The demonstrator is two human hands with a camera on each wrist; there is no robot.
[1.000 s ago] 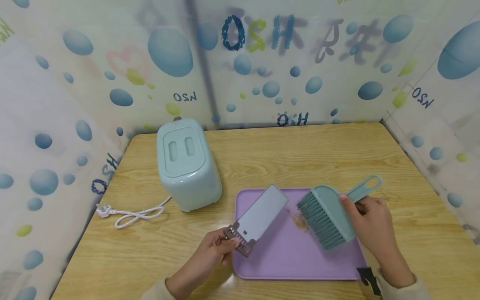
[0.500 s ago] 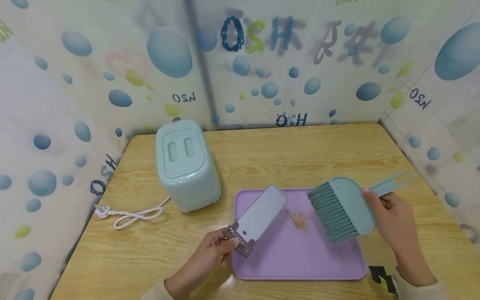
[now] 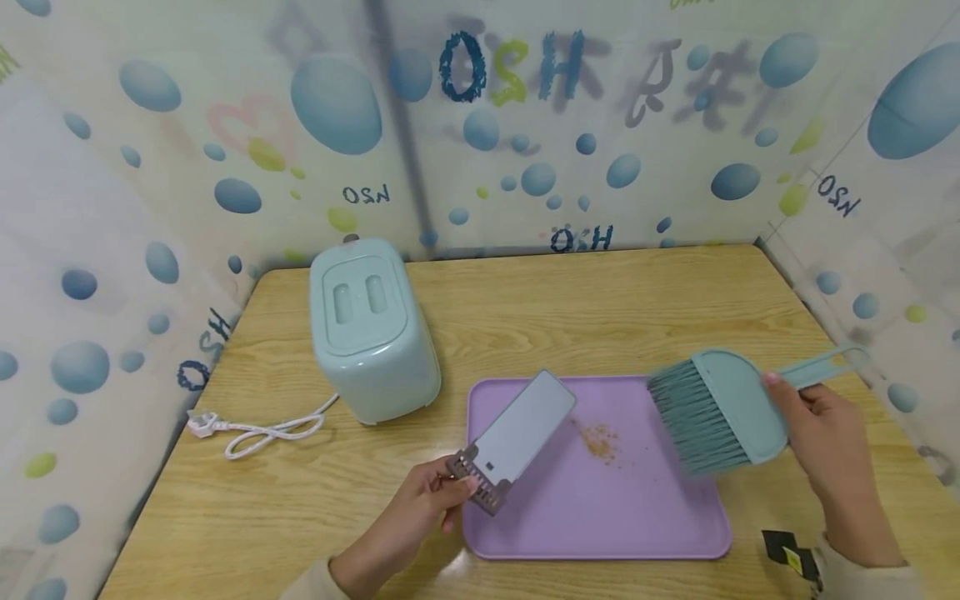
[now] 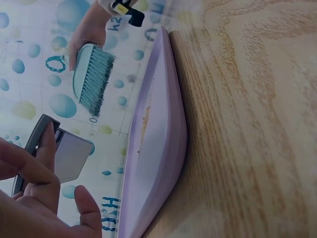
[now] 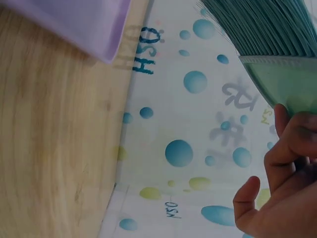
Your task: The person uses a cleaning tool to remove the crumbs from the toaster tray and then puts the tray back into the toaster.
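Observation:
My left hand (image 3: 408, 512) pinches a toaster's crumb tray (image 3: 527, 425) by its brown slotted end. The flat grey plate is tilted over the left part of a purple tray (image 3: 592, 521). My right hand (image 3: 836, 450) grips a green hand brush (image 3: 738, 408) near the base of its looped handle. In the head view its bristles point left, over the purple tray's right side. The left wrist view shows the brush (image 4: 93, 82) raised above the purple tray. Brown crumbs (image 3: 598, 442) lie scattered in the middle of the purple tray.
A light blue toaster (image 3: 367, 317) with a lid on top stands at the back left of the wooden table (image 3: 600, 308). Its white cord (image 3: 273, 433) lies looped to the left, with a plug at the end. A patterned curtain closes off the back and sides.
My right hand has carried the brush to the right, away from the crumbs, which now show fully. The left hand and the crumb tray have hardly moved.

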